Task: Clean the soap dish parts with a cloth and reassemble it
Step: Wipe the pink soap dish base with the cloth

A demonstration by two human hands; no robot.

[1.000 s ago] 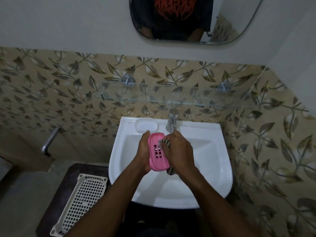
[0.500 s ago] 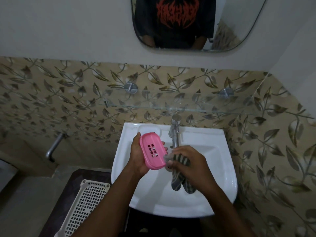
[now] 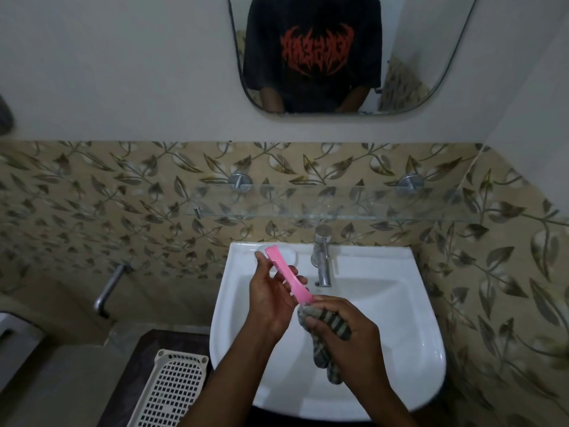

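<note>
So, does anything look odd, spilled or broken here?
Nothing stands out. The left hand holds the pink part edge-on over the sink; the right hand grips the cloth at the part's near end. No spill or crack shows.

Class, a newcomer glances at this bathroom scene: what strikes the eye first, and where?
The pink plastic soap dish part, held edge-on in the left hand over the white ceramic basin, stands out most. Below it the right hand grips a grey striped cloth. Above, a mirror reflects a black shirt with red print.
</note>
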